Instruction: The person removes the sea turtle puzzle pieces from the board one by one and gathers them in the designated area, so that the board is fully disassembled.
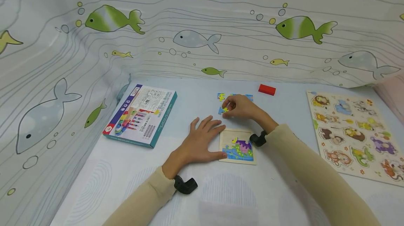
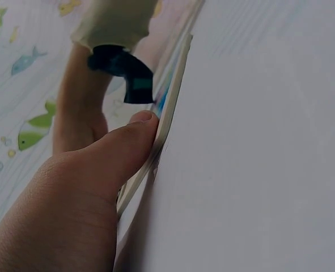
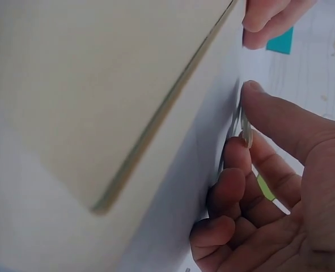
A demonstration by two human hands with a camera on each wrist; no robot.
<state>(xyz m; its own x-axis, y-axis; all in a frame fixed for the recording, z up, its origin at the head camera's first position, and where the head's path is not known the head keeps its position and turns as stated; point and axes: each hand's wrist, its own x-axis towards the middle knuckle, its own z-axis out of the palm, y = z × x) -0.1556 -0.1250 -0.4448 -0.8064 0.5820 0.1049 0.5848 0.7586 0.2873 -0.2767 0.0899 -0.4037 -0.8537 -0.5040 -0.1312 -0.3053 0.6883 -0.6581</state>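
A wooden puzzle tray [image 1: 238,131] lies on the table, its lower part filled with blue, green and purple pieces. My left hand [image 1: 202,142] is spread beside it, fingers straight; in the left wrist view the thumb [image 2: 139,127] touches the tray's edge. Beyond the tray, my right hand [image 1: 241,107] pinches a jigsaw piece [image 3: 246,133] between thumb and fingers, low over the tabletop. Next to those fingers is a blue and yellow piece [image 1: 221,110]. More loose pieces [image 1: 221,96] lie behind, some partly hidden by the right hand.
A boxed toy [image 1: 142,114] lies at the left. At the back is a red block [image 1: 267,89]. An animal puzzle board [image 1: 355,138] lies on the right. Fish-printed fabric [image 1: 176,15] rises behind the table and along its left side.
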